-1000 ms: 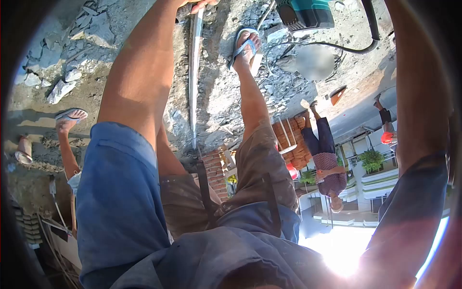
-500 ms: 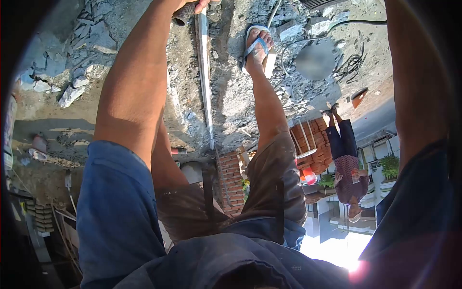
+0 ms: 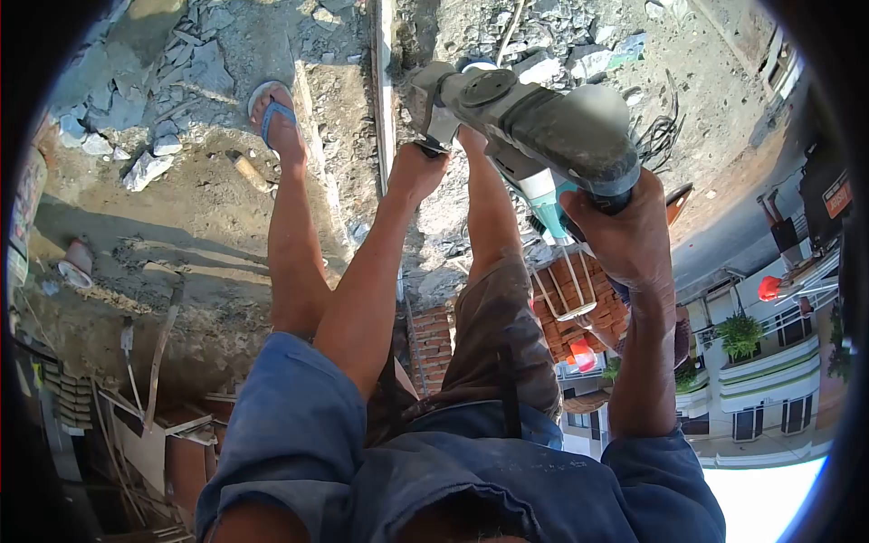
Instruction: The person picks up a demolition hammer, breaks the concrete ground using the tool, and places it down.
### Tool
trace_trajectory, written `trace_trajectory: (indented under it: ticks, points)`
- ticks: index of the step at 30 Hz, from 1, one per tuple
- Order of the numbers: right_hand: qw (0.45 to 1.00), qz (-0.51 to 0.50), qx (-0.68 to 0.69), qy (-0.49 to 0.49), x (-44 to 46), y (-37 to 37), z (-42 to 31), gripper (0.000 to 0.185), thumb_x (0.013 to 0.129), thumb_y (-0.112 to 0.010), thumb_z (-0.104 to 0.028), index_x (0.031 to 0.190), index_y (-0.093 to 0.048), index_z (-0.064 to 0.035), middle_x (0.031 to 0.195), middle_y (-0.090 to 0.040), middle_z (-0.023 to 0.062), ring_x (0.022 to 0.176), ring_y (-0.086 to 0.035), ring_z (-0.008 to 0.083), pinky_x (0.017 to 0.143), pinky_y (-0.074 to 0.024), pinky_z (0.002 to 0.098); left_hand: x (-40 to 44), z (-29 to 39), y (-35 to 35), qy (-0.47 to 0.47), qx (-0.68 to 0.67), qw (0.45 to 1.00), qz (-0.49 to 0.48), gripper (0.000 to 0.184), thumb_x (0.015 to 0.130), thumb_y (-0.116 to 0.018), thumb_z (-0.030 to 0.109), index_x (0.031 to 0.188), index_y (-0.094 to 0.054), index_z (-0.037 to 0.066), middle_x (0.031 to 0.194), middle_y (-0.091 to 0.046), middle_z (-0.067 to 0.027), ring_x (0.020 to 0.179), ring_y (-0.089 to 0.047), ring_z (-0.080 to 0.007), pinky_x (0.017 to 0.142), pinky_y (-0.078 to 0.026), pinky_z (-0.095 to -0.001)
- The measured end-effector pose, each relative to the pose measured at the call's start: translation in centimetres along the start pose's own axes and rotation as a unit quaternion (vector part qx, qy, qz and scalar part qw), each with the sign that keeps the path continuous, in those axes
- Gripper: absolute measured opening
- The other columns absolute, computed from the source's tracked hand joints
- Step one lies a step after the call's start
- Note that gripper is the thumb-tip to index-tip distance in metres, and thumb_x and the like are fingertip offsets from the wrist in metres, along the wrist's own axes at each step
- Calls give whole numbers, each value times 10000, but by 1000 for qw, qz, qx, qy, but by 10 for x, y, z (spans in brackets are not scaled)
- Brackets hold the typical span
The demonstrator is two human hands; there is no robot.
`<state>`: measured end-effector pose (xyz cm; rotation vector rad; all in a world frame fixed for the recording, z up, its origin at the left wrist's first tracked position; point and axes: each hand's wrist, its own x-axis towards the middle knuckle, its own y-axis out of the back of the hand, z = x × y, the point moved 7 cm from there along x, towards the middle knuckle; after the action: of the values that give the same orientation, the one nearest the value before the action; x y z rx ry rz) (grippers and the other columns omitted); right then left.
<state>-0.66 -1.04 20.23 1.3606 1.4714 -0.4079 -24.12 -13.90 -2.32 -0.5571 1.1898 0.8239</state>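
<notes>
- No lettering legible for certain.
- Far right of the frame, on an orange sign (image 3: pixel 836 197): pale marks, too small to read.
- Lower centre, on a blue shirt (image 3: pixel 507 466): faint, unreadable marks.

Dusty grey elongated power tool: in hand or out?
In hand: the right hand wraps one end of the power tool; the left hand grips near the other.

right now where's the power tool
In the head view, the power tool is above and right of centre, held between the left grip and right grip, just right of the long pale bar.
</notes>
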Motion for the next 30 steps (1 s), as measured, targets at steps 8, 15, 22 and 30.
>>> trace_trajectory:
  ticks: [8, 15, 22, 30]
  points:
    - [995, -73, -13, -66, -63, -16, 18, 304, 754, -744, -74, 1033, -662, 15, 884, -712, 129, 783, -680, 210, 728, -521, 342, -65, -43, -19, 73, 65, 995, 1, 364, 780, -742, 370, 886, -730, 21, 819, -712, -210, 842, -691, -399, 718, -539, -462]
    - [909, 23, 365, -200, -92, -18, 34, 341, 784, -772, -48, 1102, -671, 22, 987, -728, 90, 875, -676, 149, 791, -524, 315, -18, 40, 42, -38, 206, 975, 78, 418, 839, -687, 423, 906, -702, 11, 841, -716, -152, 788, -707, -319, 680, -535, -419]
    - [997, 66, -1, -41, -50, -1, -26, 281, 801, -771, -34, 1066, -693, 19, 956, -727, 69, 839, -663, 132, 756, -523, 307, 19, 68, 60, -115, 116, 982, 91, 321, 862, -690, 318, 855, -693, -2, 742, -707, -149, 720, -705, -309, 652, -520, -395]
    - [996, 79, 13, -38, -33, -8, -56, 312, 726, -811, -87, 987, -687, 31, 875, -737, 115, 810, -709, 176, 719, -537, 343, 22, 68, 70, -50, 132, 987, 75, 390, 829, -702, 405, 923, -720, 27, 841, -713, -200, 858, -693, -388, 725, -547, -427]
